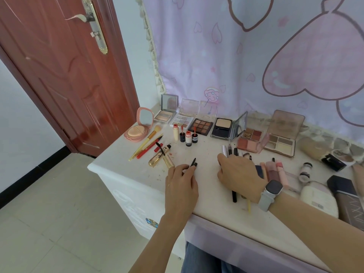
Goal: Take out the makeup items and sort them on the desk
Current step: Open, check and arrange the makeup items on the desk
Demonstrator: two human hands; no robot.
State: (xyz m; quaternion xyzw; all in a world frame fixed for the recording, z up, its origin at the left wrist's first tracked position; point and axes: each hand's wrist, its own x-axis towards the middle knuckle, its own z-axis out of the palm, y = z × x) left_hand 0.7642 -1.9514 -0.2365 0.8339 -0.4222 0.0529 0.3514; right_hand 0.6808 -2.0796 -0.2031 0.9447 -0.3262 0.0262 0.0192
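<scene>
Both hands rest on the white worktop [137,174], a little apart. Left hand [182,183] has its fingers curled, pinching a slim black pen-like liner [192,162] at the fingertips, its tip pointing away. Right hand [239,175], with a grey watch [270,194] at the wrist, lies palm-down with fingers bent over a bunch of pencils and brushes [234,151]; whether it grips them cannot be told.

Along the back stand opened palettes [201,126] in a row, with a pink mirror compact [138,129] at the left end. In front are small lip-tint bottles [188,138], a yellow-handled brush [146,140], a red pencil [148,149] and a gold mascara tube [157,159]. Pink tubes [279,172] and a dark foundation bottle [346,196] lie to the right.

Behind hangs a lilac heart-print curtain [256,56]; a red-brown door [69,75] stands left, over pale floor tiles [59,213].
</scene>
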